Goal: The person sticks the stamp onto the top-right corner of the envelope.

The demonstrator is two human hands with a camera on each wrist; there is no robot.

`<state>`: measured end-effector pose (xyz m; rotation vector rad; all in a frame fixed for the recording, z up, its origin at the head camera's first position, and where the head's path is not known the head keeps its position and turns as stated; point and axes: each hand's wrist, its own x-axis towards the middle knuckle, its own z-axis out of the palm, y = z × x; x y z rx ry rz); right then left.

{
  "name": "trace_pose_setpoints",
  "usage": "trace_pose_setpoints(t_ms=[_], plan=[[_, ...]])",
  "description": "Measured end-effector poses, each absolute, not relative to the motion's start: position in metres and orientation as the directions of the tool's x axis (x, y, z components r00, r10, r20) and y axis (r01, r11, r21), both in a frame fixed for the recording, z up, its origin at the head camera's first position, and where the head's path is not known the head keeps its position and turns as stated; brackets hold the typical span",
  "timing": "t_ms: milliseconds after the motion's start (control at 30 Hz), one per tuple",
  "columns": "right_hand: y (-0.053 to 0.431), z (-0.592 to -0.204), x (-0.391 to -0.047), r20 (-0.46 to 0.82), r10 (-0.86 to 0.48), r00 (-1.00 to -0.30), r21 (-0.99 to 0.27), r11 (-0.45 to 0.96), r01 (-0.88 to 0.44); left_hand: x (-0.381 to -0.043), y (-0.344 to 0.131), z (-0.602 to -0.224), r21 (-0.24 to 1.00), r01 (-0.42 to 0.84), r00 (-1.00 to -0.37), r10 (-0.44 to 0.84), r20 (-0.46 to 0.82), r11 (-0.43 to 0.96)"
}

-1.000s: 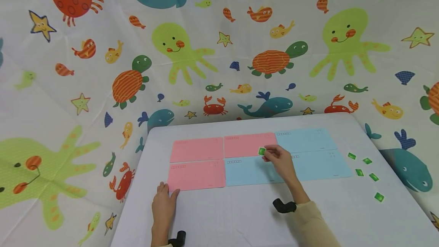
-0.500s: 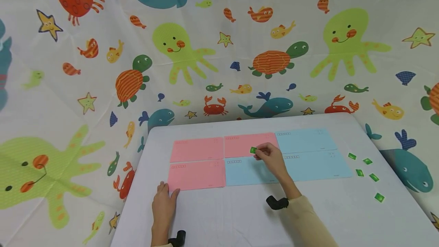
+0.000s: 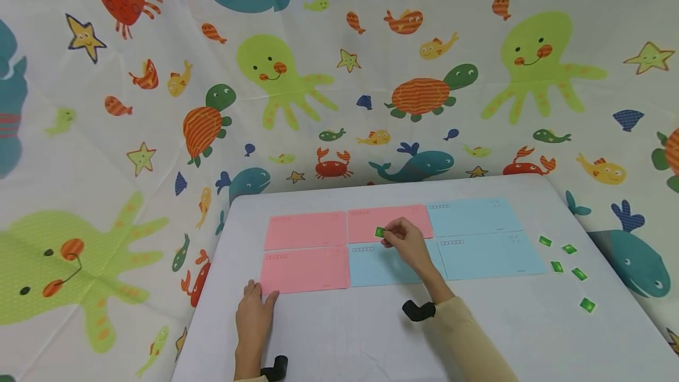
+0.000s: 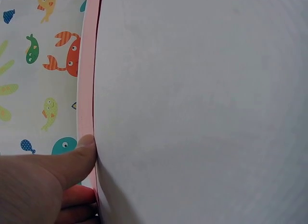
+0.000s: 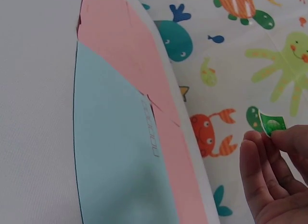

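Observation:
Between thumb and fingertips my right hand (image 3: 409, 241) pinches a small green stamp (image 3: 379, 232) with a pale edge. It is over the back middle pink envelope (image 3: 363, 220), and the hand partly covers that envelope and the front middle blue envelope (image 3: 379, 269). In the right wrist view the same stamp (image 5: 273, 123) is tilted up from the fingertips. My left hand (image 3: 253, 314) lies at the near left corner of the front pink envelope (image 3: 305, 273), its fingers extended. The thumb (image 4: 79, 161) touches that envelope's near edge in the left wrist view.
Another pink envelope (image 3: 305, 230) lies at the back left, and two blue envelopes (image 3: 469, 217) fill the right of the two rows. Several loose green stamps (image 3: 556, 267) are scattered near the right side of the white table (image 3: 339, 335). A sea-animal curtain hangs behind.
My right hand has moved left with the stamp, from the right part of the back middle pink envelope towards its middle. The left hand keeps its place.

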<state>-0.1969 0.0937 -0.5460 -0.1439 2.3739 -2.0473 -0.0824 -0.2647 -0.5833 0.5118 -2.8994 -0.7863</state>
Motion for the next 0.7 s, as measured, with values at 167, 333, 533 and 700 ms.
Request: trace_pose_setpoints(t_ms=[167, 333, 533, 700], plan=[[0.085, -0.546, -0.199, 0.012, -0.079, -0.997, -0.985, 0.172, -0.025, -0.082, -0.265, -0.582, 0.504, -0.292, -0.938, -0.346, 0.015, 0.813], [0.074, -0.541, -0.197, 0.019, -0.116, -0.993, -0.985, 0.168, -0.039, -0.082, -0.265, -0.581, 0.503, -0.305, -0.935, -0.354, 0.004, 0.809], [0.061, -0.55, -0.199, 0.026, -0.139, -0.99, -0.985, 0.167, -0.05, -0.083, -0.264, -0.583, 0.52, -0.313, -0.931, -0.364, -0.005, 0.794], [0.052, -0.553, -0.197, 0.018, -0.156, -0.988, -0.984, 0.172, -0.045, -0.083, -0.264, -0.585, 0.526, -0.314, -0.93, -0.368, -0.002, 0.79]])
